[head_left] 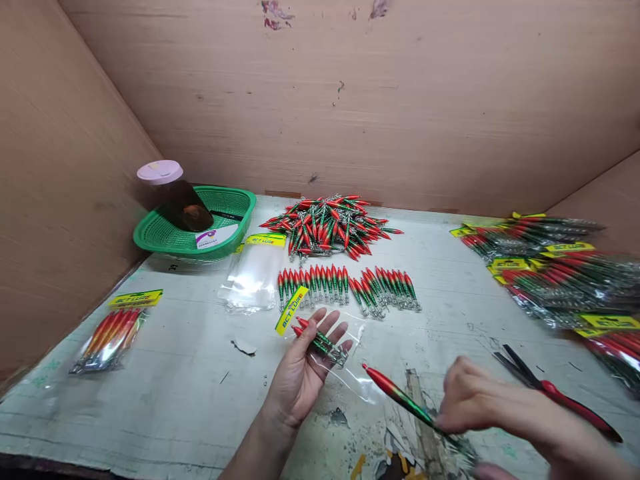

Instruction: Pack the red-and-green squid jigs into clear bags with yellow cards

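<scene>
My left hand (305, 367) holds a clear plastic bag (367, 383) with a yellow "BCT LURE" header (291, 311). A few red-and-green fishing lures (320, 341) lie in that hand, seemingly inside the bag; I cannot tell exactly how many. To the right, my right hand (475, 400) pinches another red-and-green lure (400, 395) near its hook end, its red tip pointing up and left toward the bag. Motion blurs this hand. Just beyond my left hand, a row of lures (323, 285) and a second group (385, 290) lie side by side, hooks toward me.
A pile of lures (330, 227) sits at the back. Flat bags (257, 273) lie beside a green basket (195, 250) holding a lidded bottle (183, 203). Filled packs (545, 273) are heaped right, one orange pack (115, 333) left. Red-handled scissors (555, 390) lie near my right hand.
</scene>
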The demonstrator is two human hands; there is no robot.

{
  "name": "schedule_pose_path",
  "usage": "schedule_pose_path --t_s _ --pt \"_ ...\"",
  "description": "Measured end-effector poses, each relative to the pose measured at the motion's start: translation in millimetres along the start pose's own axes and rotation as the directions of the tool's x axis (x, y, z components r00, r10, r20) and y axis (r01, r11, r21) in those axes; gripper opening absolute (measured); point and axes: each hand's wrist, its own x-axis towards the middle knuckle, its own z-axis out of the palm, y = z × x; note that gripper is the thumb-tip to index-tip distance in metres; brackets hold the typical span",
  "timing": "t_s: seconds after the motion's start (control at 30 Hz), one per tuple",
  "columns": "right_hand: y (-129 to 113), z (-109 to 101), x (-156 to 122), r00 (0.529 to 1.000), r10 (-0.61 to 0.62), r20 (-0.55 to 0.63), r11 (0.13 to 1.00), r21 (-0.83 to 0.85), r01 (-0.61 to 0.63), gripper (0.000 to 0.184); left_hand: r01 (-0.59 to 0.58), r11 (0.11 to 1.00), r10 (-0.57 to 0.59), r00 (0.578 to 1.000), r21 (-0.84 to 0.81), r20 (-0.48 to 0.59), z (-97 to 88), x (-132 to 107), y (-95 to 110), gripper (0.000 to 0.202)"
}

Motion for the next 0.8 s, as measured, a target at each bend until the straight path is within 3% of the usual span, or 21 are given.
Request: schedule_pose_path --t_s 0.07,0.1,0.23,0.43,0.63,0.8 --pt "-5.3 7.5 10.1 0.987 -0.031 0.156 0.992 -0.114 0.049 0.023 0.005 1.000 -0.005 1.000 0.012 -0.008 0.7 0.1 -0.6 0.022" --pt "-5.5 13.0 15.6 0.983 -0.048 0.179 0.985 -0.157 0.076 0.024 0.012 1.000 -0.011 1.000 0.019 -0.013 1.1 -0.1 -1.0 0.021" --pt "-4.0 43.8 33.6 0.993 -0.114 -0.042 0.950 -0.296 0.097 0.022 0.039 0.998 -0.039 0.999 0.050 0.008 2.3 -2.5 -3.4 0.023" --pt "-9.8 80.3 46.3 0.937 -0.163 -0.310 0.934 -0.353 0.045 0.016 0.039 0.997 -0.039 0.999 0.074 0.007 2.2 -4.7 -5.1 0.026" --pt "-7.0 85.4 49.1 0.903 -0.206 -0.377 0.886 -0.464 0.008 0.018 0.015 0.996 -0.016 1.000 0.091 0.012 2.7 -6.6 -5.5 0.024" --pt "-12.2 91.8 52.9 0.888 -0.239 -0.393 0.896 -0.443 0.045 0.017 0.038 0.995 -0.040 0.999 0.090 0.020 3.6 -7.4 -8.1 0.024"
